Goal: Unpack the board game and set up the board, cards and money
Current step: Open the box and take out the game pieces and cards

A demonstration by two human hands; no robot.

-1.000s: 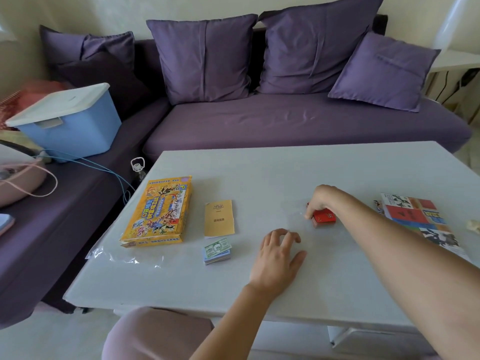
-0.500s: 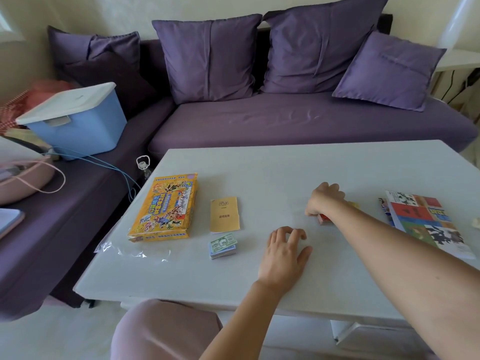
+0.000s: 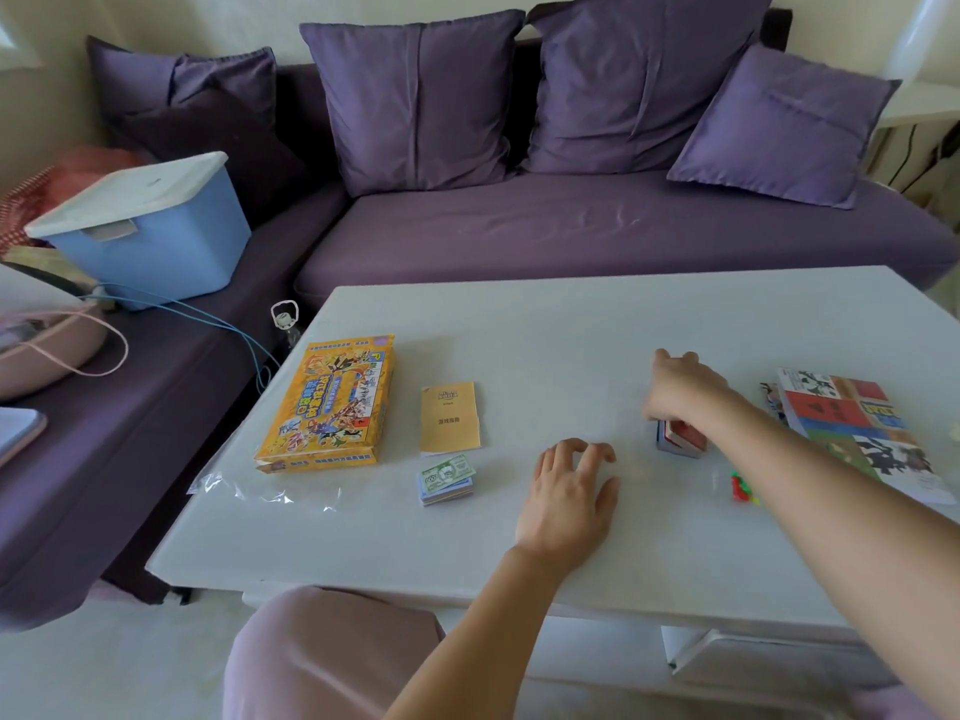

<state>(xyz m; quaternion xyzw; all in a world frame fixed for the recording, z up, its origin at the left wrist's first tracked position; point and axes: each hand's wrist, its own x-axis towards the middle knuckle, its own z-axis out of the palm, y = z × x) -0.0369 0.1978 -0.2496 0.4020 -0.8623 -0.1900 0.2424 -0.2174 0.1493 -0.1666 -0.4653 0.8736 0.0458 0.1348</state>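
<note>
The left hand (image 3: 569, 491) rested on the table (image 3: 519, 324), fingers a little apart, holding nothing; the right hand (image 3: 680, 389) was over the red cards (image 3: 683, 440), fingers bent down, but I could not tell if they gripped the pile; the money (image 3: 447, 479) lay near the yellow box (image 3: 324, 405); the folded board (image 3: 857, 433) lay at the right.

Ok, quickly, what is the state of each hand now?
Left hand: open, resting on the table.
Right hand: on the red card deck; grip cannot be told.
</note>
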